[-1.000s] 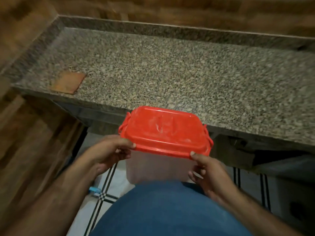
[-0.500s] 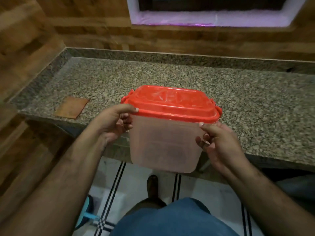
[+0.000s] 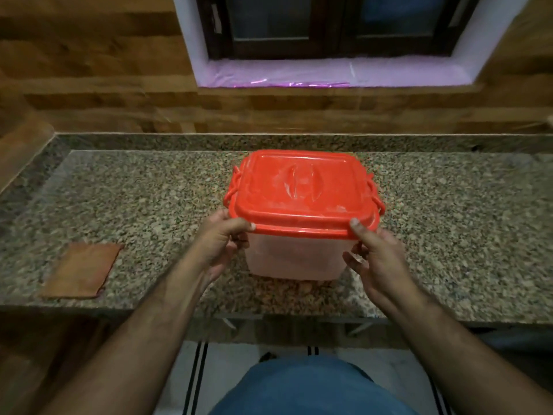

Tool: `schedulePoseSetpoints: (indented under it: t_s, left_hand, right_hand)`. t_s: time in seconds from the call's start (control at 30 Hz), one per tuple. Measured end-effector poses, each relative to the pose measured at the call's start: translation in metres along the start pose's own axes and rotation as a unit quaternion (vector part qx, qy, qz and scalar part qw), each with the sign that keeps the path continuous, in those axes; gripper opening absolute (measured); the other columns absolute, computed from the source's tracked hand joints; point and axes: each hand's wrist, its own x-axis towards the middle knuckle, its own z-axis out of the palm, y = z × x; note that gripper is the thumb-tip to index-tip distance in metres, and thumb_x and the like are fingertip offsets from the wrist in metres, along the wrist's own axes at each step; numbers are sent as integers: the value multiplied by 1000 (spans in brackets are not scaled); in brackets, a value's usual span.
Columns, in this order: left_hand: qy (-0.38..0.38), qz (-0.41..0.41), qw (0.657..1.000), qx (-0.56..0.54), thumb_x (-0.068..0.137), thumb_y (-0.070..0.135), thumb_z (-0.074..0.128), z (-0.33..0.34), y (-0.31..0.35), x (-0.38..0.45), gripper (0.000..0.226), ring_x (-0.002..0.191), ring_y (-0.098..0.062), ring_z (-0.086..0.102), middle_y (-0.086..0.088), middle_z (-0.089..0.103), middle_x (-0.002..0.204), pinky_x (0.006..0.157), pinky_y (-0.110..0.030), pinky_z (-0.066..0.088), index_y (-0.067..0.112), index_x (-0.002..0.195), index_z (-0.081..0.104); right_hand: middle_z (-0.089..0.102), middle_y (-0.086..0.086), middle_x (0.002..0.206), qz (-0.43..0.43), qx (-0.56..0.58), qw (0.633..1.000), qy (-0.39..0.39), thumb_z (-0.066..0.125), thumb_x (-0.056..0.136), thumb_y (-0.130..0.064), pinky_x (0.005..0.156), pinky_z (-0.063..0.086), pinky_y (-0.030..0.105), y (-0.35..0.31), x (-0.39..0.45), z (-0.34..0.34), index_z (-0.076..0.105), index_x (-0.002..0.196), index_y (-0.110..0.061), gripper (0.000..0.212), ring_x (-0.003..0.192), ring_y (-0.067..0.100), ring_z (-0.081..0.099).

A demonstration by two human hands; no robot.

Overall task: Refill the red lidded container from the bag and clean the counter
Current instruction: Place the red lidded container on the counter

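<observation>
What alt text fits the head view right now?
Both hands, left hand and right hand, hold a red-lidded container over a speckled granite counter. A brown cloth lies to its left; no bag is visible.

The scene is dim and warm-toned, with grainy noise across the speckled table (image 3: 449, 235). A purple glow lies on the window sill (image 3: 329, 74). Soft white glare marks the red lid (image 3: 302, 187). A faint shadow sits under the container's front edge. Straight lines bow toward the edges from the wide lens, and the corners are smeared and soft.
</observation>
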Motion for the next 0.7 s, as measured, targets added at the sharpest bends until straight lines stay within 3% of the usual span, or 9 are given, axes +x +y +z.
schedulePoseSetpoints:
  t_s: [0.1,0.17,0.23,0.33,0.4,0.5,0.6,0.67,0.7]
  left_hand:
    - [-2,-10,1000,12,46,14,85,-16,-11,18,74,67,-15,58,-6,66,84,54,-26,47,10,116,59]
    - [-5,-11,1000,19,51,10,85,-24,-17,23,71,72,-16,63,-7,70,87,60,-27,52,7,118,60]
    - [-9,-19,996,81,59,14,84,-32,-13,25,57,73,-20,64,-6,70,83,64,-32,55,8,112,62]
    - [-22,-22,960,277,64,42,84,-51,14,32,61,71,-26,66,-10,68,78,66,-38,54,0,102,63]
    - [5,20,949,315,65,51,81,-59,29,39,70,70,-25,64,-11,67,80,63,-39,52,-5,101,60]
    - [35,67,938,337,65,67,73,-53,43,49,71,78,-23,64,-9,68,90,68,-44,57,8,103,66]
    - [133,120,863,472,80,84,63,-44,48,67,69,84,-25,68,-3,71,92,74,-43,55,19,103,61]
    - [191,137,837,495,92,80,54,-40,53,85,69,98,-28,68,-3,71,108,83,-39,52,17,119,58]
    - [181,130,854,471,94,79,51,-37,58,93,72,109,-27,68,-3,71,120,93,-41,54,18,132,57]
  right_hand:
    - [68,4,103,-16,-49,999,6,78,93,-28,92,55,46,11,15,8,63,117,-12,32,97,20,62]
    - [64,3,94,-10,-71,997,3,76,94,-29,90,53,47,15,21,9,64,116,-14,28,89,20,59]
    - [59,-3,78,-17,-104,994,25,74,93,-39,79,51,45,15,26,7,70,96,-25,15,76,18,55]
    - [50,-4,64,-51,-99,987,120,64,87,-62,63,39,34,3,42,0,59,68,-26,40,60,16,46]
    - [51,-2,68,-76,-101,980,152,62,89,-64,59,39,31,-8,56,-2,56,78,-25,41,60,16,47]
    - [62,4,85,-113,-186,968,123,67,93,-56,59,47,32,-24,80,2,59,91,-21,37,71,17,56]
    - [73,12,95,-125,-287,946,81,76,86,-55,65,55,39,-31,100,8,68,96,-19,38,78,21,65]
    - [75,9,92,-131,-329,931,84,79,85,-53,70,60,44,-31,106,11,70,95,-19,37,79,24,69]
    - [75,7,89,-134,-337,928,87,78,83,-56,73,63,48,-30,108,11,69,92,-20,38,80,27,73]
